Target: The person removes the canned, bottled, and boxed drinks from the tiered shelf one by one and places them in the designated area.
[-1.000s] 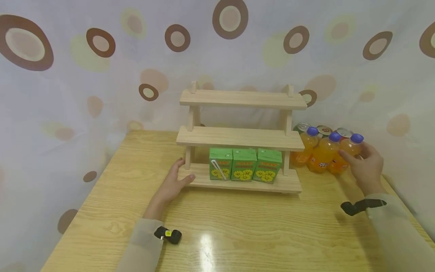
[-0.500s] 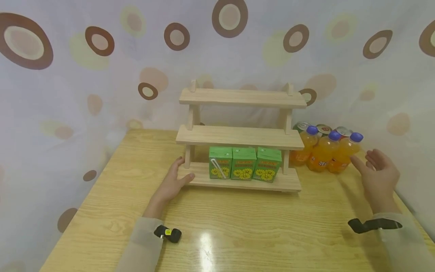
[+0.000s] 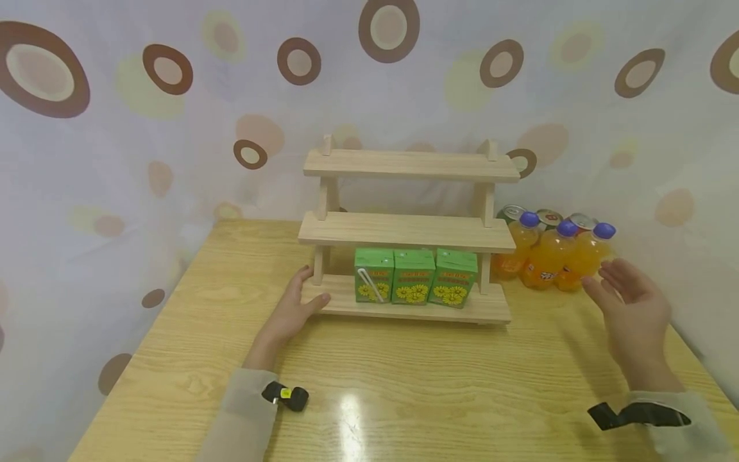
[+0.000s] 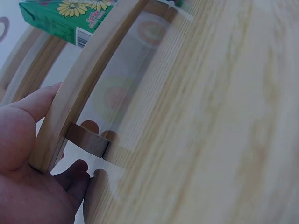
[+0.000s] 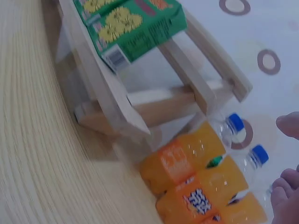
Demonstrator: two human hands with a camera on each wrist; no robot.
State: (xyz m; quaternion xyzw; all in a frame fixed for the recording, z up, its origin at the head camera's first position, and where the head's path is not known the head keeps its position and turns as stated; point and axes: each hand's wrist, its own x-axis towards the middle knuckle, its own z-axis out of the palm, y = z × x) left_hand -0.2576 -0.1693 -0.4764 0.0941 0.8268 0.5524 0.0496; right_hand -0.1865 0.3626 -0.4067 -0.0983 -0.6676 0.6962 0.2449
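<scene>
A three-tier wooden shelf (image 3: 404, 230) stands on the table in the head view. My left hand (image 3: 288, 313) grips the left end of its lowest board, the thumb on one face and fingers at the other side, as the left wrist view shows. Three green drink cartons (image 3: 413, 277) with yellow flowers stand in a row on that board; the left one has a straw on its front. To the right of the shelf are three orange soda bottles (image 3: 543, 262) with blue caps. My right hand (image 3: 637, 314) hovers beside them, holding nothing, fingers loosely bent.
Behind the bottles stand three drink cans (image 3: 550, 218), mostly hidden. The wooden table (image 3: 439, 385) reaches back to a patterned curtain (image 3: 173, 141). On the right, the table edge runs close to the cloth.
My right hand has let go of the rightmost bottle and drawn back toward me, to the right. The left hand stays on the shelf.
</scene>
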